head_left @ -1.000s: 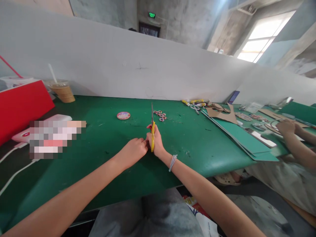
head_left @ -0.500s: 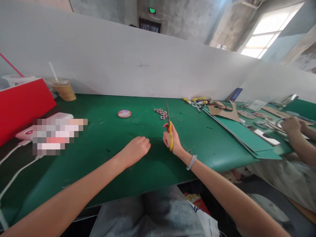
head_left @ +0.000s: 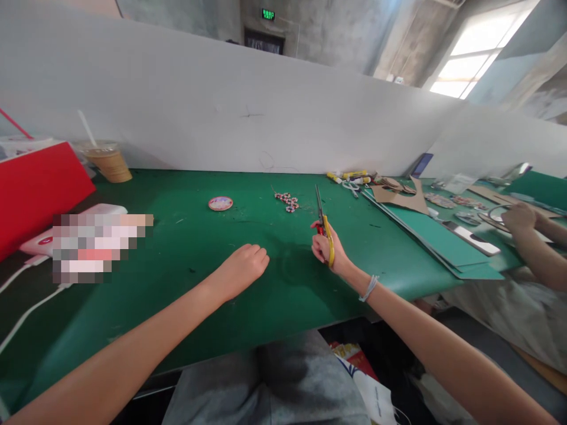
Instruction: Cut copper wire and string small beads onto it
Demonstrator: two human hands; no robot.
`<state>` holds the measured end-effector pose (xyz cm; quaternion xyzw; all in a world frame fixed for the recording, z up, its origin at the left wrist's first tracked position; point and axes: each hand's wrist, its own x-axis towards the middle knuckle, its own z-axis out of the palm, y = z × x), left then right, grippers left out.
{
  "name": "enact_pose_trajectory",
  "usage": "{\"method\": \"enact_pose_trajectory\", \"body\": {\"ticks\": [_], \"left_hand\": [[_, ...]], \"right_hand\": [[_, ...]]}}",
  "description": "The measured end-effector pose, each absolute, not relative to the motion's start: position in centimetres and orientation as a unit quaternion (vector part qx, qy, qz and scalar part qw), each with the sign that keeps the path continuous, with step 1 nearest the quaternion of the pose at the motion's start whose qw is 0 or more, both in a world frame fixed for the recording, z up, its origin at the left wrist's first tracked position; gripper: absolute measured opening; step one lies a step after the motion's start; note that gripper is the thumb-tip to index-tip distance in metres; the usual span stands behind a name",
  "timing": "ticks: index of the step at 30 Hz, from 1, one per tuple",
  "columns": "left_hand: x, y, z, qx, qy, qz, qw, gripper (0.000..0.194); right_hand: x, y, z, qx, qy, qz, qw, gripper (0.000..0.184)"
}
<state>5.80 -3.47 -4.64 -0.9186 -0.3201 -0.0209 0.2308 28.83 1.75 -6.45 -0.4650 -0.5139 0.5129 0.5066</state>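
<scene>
In the head view my right hand (head_left: 328, 248) grips a pair of scissors (head_left: 328, 242) with yellow and red handles. Their blades are together and point up and away from me, above the table. My left hand (head_left: 246, 263) rests on the green table (head_left: 212, 330) as a loose fist, knuckles up, and no object shows in it. Beyond both hands lies a small clump of dark and pinkish beads (head_left: 287, 202) with fine thread ends near it. A round pink-rimmed disc (head_left: 220, 203) lies flat to the left of the beads.
Left are a red board (head_left: 42, 195), a drink cup (head_left: 110, 162) and a white device (head_left: 106, 210) with cables. Right are glue tubes (head_left: 354, 176), cut cardboard (head_left: 405, 198), green sheets (head_left: 436, 239) and a phone (head_left: 472, 237). Another person's hands (head_left: 520, 217) work at far right.
My right hand has moved right with the scissors, away from the beads, and the blades now lean left. My left hand has stayed in place. The view has shifted slightly.
</scene>
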Motion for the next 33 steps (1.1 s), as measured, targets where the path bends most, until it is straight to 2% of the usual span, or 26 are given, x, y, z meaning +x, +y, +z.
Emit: {"method": "enact_pose_trajectory", "body": {"ticks": [8,17,22,25,29,33], "left_hand": [[5.7,-3.5,-4.6,-0.919,-0.320,-0.025,0.228,0.018],[5.6,-3.5,-4.7,-0.921,-0.321,-0.028,0.217,0.022],[5.3,-3.5,-4.3,-0.918,-0.343,-0.029,0.197,0.022],[4.5,-3.3,-3.7,-0.913,-0.383,-0.045,0.134,0.022],[3.1,-2.9,-3.2,-0.873,-0.467,-0.139,-0.026,0.024],[2.4,-2.4,-3.5,-0.830,-0.484,-0.195,-0.196,0.028]], "right_hand": [[30.1,1.8,-6.4,-0.461,-0.531,0.517,0.487,0.037],[35.5,0.8,-7.5,-0.515,-0.522,0.429,0.527,0.034],[35.7,1.1,-8.1,-0.523,-0.561,0.407,0.495,0.030],[36.1,2.1,-7.8,-0.570,-0.633,0.334,0.404,0.031],[37.2,3.8,-6.7,-0.626,-0.745,0.129,0.192,0.046],[37.7,4.1,-5.5,-0.623,-0.780,0.037,0.052,0.037]]}}
